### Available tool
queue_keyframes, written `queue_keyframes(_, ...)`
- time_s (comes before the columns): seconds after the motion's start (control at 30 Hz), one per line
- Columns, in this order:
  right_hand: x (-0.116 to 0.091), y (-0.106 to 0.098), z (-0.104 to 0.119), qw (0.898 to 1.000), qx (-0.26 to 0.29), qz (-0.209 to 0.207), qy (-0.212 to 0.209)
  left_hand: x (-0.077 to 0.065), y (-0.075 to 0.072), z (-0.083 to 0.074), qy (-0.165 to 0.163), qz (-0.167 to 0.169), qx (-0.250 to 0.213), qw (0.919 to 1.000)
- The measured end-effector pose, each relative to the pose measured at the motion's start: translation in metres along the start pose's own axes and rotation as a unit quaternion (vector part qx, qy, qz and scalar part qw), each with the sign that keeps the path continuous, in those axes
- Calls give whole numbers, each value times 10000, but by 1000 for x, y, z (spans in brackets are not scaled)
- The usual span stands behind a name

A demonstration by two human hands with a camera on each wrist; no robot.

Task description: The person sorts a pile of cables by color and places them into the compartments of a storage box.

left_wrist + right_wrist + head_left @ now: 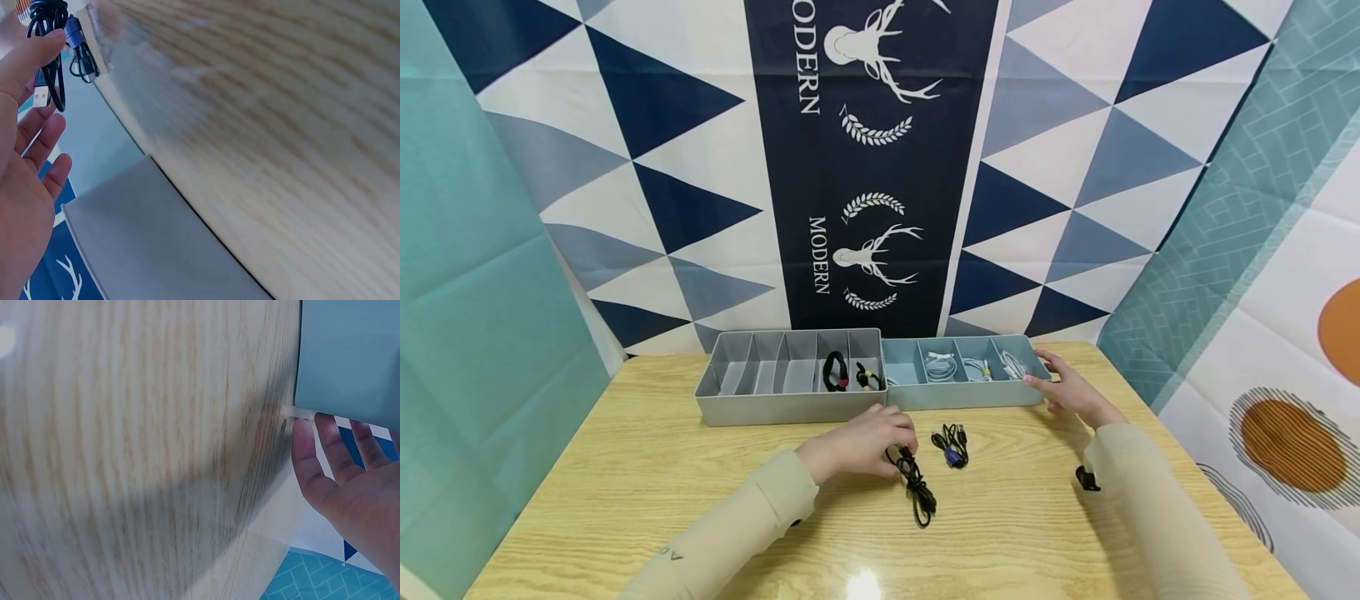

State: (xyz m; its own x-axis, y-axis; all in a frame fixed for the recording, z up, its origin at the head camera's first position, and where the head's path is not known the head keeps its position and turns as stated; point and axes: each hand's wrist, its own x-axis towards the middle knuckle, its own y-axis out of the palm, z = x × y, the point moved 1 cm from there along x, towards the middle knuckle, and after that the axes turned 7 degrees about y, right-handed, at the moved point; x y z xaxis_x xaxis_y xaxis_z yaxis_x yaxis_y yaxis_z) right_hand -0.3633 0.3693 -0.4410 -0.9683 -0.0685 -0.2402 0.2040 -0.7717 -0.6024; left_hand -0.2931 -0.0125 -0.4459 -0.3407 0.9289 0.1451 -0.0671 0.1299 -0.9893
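Note:
My left hand (863,442) pinches a coiled black USB cable (917,493) between thumb and fingers, just above the table. In the left wrist view, the USB plug (41,96) of this black cable hangs below the thumb. Beside it on the table lies a second bundled black cable with a blue connector (953,454). At the right end of the light blue divided box (955,397), my right hand (1071,390) rests with its fingers extended. The right wrist view shows those fingers (304,447) by the box's corner, holding nothing.
A grey divided box (790,408) adjoins the blue one on its left; black cables (834,372) lie in its right compartments. White cables (940,367) sit in several compartments of the blue box. Behind both, a patterned cloth (880,167) hangs at the wooden table's (647,475) back edge.

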Motion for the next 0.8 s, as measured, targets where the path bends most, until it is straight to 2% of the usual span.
queue_keyframes(0.43,1,0,-1,10000,-7,-41,66,-6,-16,1,-28,-153,57,9999)
queue_keyframes(0.67,2,0,-2,9999,-11,-56,94,-10,-25,2,24,-344,-1,9994)
queue_keyframes(0.8,3,0,-2,9999,-8,-50,104,-13,-30,2,25,-299,75,9995)
